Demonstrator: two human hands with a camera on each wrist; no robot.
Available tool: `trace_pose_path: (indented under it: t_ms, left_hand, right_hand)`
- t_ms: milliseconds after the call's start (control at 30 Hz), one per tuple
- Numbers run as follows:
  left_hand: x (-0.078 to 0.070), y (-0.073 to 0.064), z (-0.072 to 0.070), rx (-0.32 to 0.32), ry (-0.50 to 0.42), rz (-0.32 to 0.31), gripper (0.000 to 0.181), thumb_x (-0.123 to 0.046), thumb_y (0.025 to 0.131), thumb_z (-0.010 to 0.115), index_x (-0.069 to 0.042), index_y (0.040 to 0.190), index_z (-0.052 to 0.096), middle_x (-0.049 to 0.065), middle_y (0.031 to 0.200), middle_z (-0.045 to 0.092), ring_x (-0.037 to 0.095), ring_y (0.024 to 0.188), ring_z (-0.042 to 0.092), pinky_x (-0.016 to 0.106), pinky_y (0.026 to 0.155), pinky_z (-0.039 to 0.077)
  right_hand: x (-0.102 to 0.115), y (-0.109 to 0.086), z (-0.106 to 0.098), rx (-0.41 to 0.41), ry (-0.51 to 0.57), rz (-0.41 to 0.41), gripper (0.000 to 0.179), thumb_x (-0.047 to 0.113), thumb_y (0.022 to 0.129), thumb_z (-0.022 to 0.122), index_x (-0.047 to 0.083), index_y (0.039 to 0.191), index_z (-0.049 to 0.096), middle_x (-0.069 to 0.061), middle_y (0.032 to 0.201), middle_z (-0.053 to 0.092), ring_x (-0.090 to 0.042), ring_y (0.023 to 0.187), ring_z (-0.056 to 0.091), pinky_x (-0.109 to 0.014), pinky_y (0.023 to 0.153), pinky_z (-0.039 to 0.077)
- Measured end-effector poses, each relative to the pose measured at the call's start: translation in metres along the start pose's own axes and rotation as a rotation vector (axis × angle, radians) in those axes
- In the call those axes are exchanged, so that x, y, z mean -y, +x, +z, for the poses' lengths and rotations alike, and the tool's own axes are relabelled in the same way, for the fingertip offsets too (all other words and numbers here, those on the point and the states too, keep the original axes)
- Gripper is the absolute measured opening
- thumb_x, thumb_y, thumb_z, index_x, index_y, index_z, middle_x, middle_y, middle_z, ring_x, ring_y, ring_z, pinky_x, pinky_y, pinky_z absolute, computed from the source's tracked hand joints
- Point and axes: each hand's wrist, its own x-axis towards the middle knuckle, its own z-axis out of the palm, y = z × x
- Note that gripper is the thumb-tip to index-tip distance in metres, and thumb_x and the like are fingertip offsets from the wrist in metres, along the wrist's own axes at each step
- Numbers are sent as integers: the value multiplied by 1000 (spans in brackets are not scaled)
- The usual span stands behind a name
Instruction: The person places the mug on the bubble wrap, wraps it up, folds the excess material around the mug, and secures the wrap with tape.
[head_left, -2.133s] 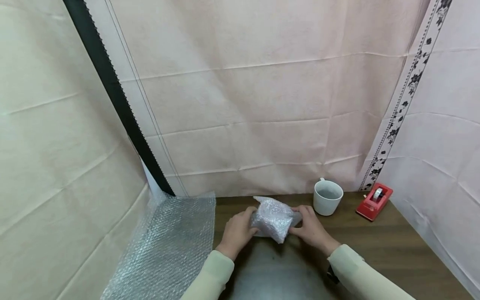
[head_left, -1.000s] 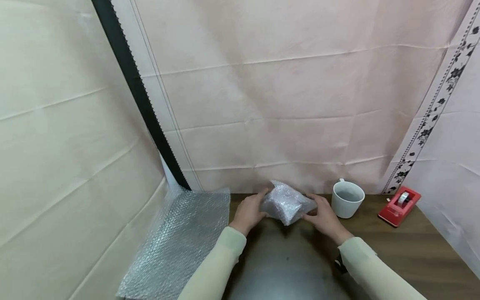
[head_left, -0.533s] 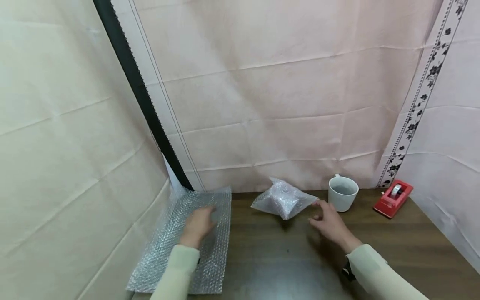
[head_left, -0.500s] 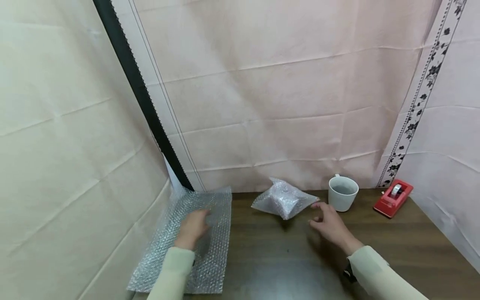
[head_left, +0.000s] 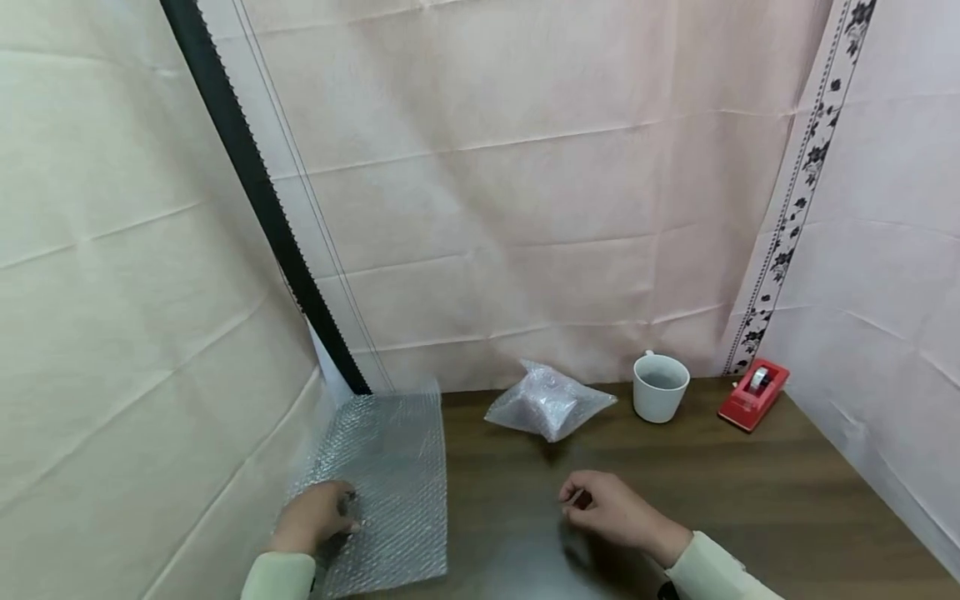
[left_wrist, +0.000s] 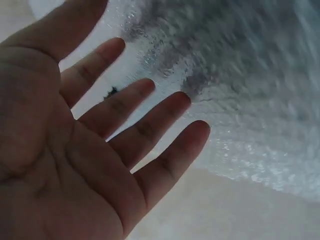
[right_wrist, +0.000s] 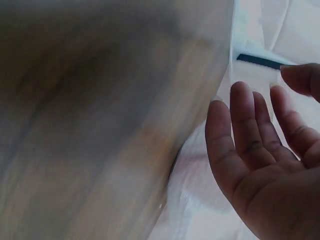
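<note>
One bare left hand (head_left: pixel 315 515), head view: released, loosely curved over the bubble wrap sheet; contact cannot be told.
Right hand (head_left: pixel 611 510), head view: released, with fingers bent and a gap before the thumb, over the table (head_left: pixel 825 517) of brown wood grain.
Bubble wrap sheet (head_left: pixel 397 500), head view: translucent, dimpled, spread at the table's left.
Wrapped bundle (head_left: pixel 551 402), head view: crinkled, sharp-cornered, set between sheet and mug.
Mug (head_left: pixel 660 387), head view: white, upright.
Tape dispenser (head_left: pixel 754 395), head view: red, wedge-shaped.
Cloth (head_left: pixel 487 208), head view: pale, creased.
Left hand, left wrist view: fanned nearly straight, before blurred wrap.
Right hand, right wrist view: half curled, relaxed, beside smeared wood.
</note>
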Motion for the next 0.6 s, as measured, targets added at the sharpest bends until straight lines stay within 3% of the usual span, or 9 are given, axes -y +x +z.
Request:
trace_pose_path:
  t_ms: [33,200,333,400,600]
  left_hand:
    - [-5,-1,2,11,-3,-7,62,-34,74,104,-10,127,82,14,122,84,38,110,79,67,100,63]
    - [-28,-2,11,27,-16,83,54,-42,81,102,-12,123,85,19,135,80,42,122,76,66,107,61]
    - [-47,-2,17,78,-67,167,40,-36,88,98,-13,118,86,22,141,77,49,137,69,68,116,57]
    - [-58,-1,17,100,-85,206,35,-31,91,97,-13,118,86,18,136,80,49,138,68,67,117,56]
    - [-95,-4,9,175,-3,250,39,-22,91,94,-15,128,84,12,136,81,43,135,72,63,117,58]
  right_hand:
    - [2,0,2,25,4,-9,11,12,103,79,6,111,77,-9,112,81,-6,95,74,-26,78,60]
    - [9,4,11,93,-19,-56,12,13,103,81,7,114,77,-5,113,78,-7,96,75,-27,79,61]
    - [13,10,17,54,-118,-93,12,12,101,82,8,112,78,-2,110,77,-8,92,73,-28,79,61]
    - [15,13,19,25,-164,-107,14,12,101,82,6,113,78,-4,109,78,-11,90,73,-29,78,61]
    - [22,20,31,0,-294,-147,27,17,102,82,4,125,77,-11,122,79,-28,103,78,-38,87,65]
